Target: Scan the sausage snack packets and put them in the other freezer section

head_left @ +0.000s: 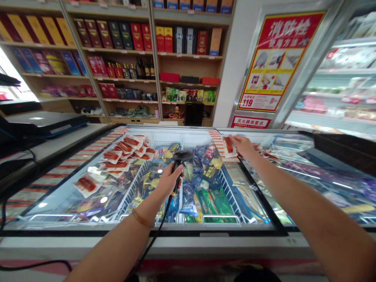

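Observation:
My left hand (170, 178) is wrapped round the handle of a black barcode scanner (183, 155), its head pointing away from me over the freezer's glass lid. A cable runs from the scanner down past my wrist. Further right, my right hand (241, 144) pinches the edge of a clear packet of sausage (228, 146), reddish brown inside, held over the lid's dark dividing frame. Several more sausage packets (125, 147) lie heaped on the glass at the left. One sausage packet (87, 184) rests apart from them, nearer to me.
Under the glass of the chest freezer (188, 231), wire baskets (232, 192) hold bagged frozen goods. More packets (266, 152) lie beyond my right wrist. A black tray-like object (343, 152) sits at the right. A counter with a dark device (47, 123) stands left; stocked shelves (123, 51) rise behind.

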`<state>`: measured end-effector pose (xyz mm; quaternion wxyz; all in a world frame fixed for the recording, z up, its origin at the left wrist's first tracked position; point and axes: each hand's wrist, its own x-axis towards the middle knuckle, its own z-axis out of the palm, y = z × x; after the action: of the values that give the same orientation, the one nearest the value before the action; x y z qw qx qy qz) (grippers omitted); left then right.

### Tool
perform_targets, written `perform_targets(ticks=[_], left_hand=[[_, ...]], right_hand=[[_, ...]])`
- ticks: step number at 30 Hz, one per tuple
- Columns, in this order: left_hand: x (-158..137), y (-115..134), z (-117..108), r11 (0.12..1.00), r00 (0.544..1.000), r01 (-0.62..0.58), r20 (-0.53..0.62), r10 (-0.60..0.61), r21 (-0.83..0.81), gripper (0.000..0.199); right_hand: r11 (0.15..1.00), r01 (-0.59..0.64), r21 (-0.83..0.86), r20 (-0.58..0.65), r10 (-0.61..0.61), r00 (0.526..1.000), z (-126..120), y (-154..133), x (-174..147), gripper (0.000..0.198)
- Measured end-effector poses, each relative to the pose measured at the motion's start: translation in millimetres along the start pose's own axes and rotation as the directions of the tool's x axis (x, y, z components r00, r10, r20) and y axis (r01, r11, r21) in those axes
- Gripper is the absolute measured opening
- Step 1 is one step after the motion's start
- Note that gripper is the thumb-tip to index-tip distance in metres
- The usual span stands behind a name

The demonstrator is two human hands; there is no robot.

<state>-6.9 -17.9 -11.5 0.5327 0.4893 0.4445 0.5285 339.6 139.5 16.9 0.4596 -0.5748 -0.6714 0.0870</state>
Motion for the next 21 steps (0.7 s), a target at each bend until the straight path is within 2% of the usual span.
perform_targets(ticks=[3, 5, 8, 11, 14, 16, 18, 20, 21], left_hand=[[-0.8, 1.0, -2.1, 1.000, 1.000, 0.000, -0.003, 0.000, -0.014, 0.050], [-1.1, 1.6, -3.4, 1.000, 1.000, 0.001, -0.013, -0.001, -0.021, 0.050], [-1.3, 1.8, -4.3, 1.000, 1.000, 0.009, -0.009, -0.009, -0.011, 0.050], [-1.9, 2.3, -4.1, 1.000, 1.000, 0.015, 0.008, -0.016, 0.015, 0.051], [-3.4, 3.8, -4.0, 0.999, 0.999, 0.023, 0.033, -0.024, 0.048, 0.051], [-4.5, 5.0, -4.1, 0.997, 0.998, 0.029, 0.052, -0.033, 0.068, 0.052], [-5.3, 6.1, -4.2, 0.996, 0.997, 0.029, 0.064, -0.034, 0.081, 0.052], [-5.8, 6.9, -4.0, 0.996, 0.997, 0.025, 0.068, -0.031, 0.088, 0.054], [-6.0, 7.2, -3.9, 0.996, 0.997, 0.023, 0.070, -0.029, 0.091, 0.054]], right_hand=[[0.999, -0.020, 0.034, 0.213, 0.012, 0.977, 41.2, -19.9, -19.2, 0.041], [0.999, 0.029, 0.016, 0.303, -0.032, 0.952, 65.3, -29.0, -34.1, 0.030], [0.996, 0.074, -0.045, 0.280, -0.058, 0.958, 85.6, -34.5, -53.9, 0.028], [0.979, 0.124, -0.162, 0.280, -0.075, 0.957, 82.3, -34.1, -66.4, 0.035], [0.930, 0.255, -0.263, 0.434, -0.122, 0.893, 65.1, -35.4, -70.4, 0.044], [0.913, 0.314, -0.260, 0.520, -0.142, 0.843, 54.5, -38.8, -70.4, 0.049], [0.914, 0.341, -0.218, 0.583, -0.158, 0.797, 48.7, -43.0, -70.5, 0.044], [0.934, 0.314, -0.168, 0.591, -0.159, 0.791, 48.6, -46.1, -71.6, 0.035], [0.949, 0.279, -0.144, 0.565, -0.152, 0.811, 50.4, -47.0, -72.5, 0.032]])
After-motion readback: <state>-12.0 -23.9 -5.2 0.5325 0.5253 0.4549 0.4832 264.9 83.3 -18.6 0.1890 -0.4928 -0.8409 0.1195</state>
